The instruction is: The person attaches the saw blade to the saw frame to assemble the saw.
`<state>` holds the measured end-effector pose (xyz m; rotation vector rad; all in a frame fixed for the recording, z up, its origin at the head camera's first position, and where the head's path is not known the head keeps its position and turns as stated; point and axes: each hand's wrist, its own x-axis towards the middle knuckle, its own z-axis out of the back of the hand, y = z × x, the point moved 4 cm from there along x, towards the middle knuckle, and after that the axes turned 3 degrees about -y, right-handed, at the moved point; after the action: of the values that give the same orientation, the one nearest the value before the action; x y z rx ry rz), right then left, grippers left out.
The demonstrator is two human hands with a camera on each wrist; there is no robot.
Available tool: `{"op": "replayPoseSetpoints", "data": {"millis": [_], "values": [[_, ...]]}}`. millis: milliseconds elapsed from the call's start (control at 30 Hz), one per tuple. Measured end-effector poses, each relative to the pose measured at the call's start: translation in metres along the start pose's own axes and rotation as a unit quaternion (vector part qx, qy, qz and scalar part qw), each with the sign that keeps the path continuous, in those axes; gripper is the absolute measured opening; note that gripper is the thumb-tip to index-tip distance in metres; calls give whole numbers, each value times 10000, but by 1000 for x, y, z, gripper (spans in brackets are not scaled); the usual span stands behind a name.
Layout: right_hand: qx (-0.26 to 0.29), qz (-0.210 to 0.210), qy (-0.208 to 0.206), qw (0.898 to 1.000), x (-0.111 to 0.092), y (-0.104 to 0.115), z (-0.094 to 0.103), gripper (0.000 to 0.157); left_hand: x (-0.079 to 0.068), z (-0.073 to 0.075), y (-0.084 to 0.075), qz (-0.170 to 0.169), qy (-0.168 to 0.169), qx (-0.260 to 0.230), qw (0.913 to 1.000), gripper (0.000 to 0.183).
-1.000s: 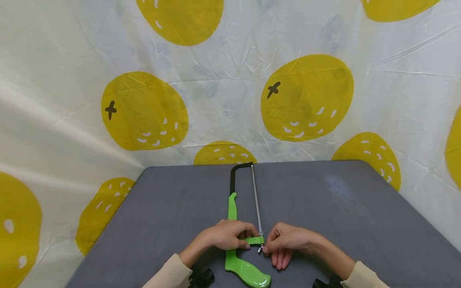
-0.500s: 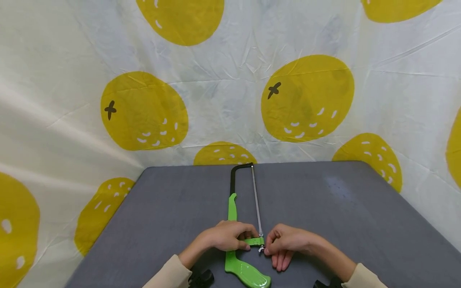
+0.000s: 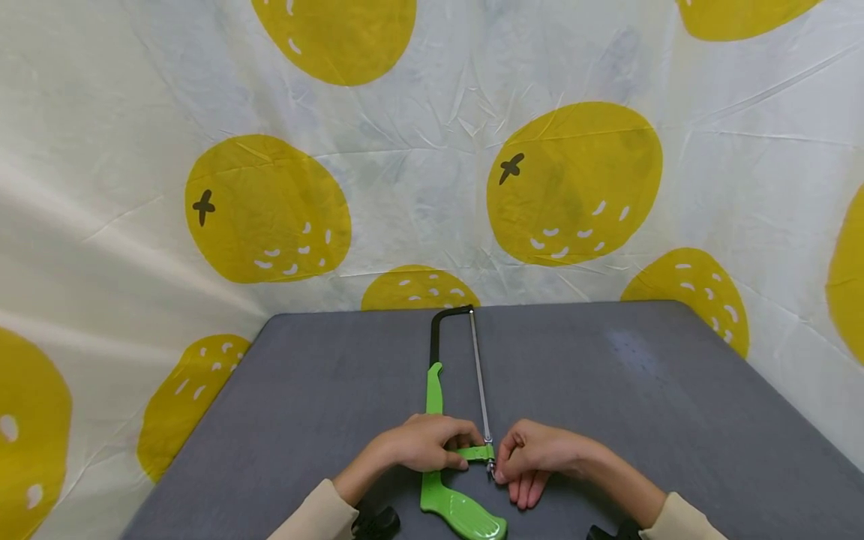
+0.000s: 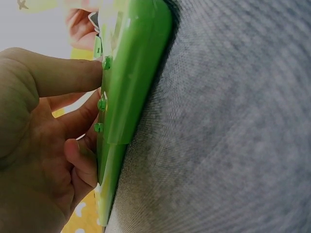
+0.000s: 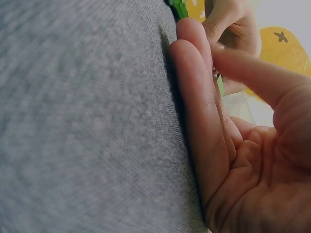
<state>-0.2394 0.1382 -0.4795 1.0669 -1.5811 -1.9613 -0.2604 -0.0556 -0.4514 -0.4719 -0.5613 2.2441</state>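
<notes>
As hacksaw [image 3: 434, 390] crossbar [image 3: 479, 453] sits btwn gripping L fingers [image 3: 466, 428], R fingers [image 3: 507, 450] pinch wing nut [image 3: 491, 466] nr blade [image 3: 480, 377].

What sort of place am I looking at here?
Perhaps a makeshift work booth, though I can't be sure: a fruit-print sheet encloses a gray table, and a green hacksaw lies on it.
</notes>
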Motion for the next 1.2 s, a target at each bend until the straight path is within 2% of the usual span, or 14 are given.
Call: {"op": "replayPoseSetpoints", "data": {"millis": [200,333,633,1200], "values": [[-3,-67,-42,10000,-1,3,0,28,0,0,1,-3,-8,10,10000,28],[22,-77,-133,9999,0,3,0,31,0,0,2,15,-21,2,10000,28],[-54,-28,-191,9998,-1,1,-2,27,0,-2,2,-17,-30,-65,10000,27],[40,131,281,9995,0,-3,2,18,-1,-2,3,-95,-66,24,9999,28]]}}
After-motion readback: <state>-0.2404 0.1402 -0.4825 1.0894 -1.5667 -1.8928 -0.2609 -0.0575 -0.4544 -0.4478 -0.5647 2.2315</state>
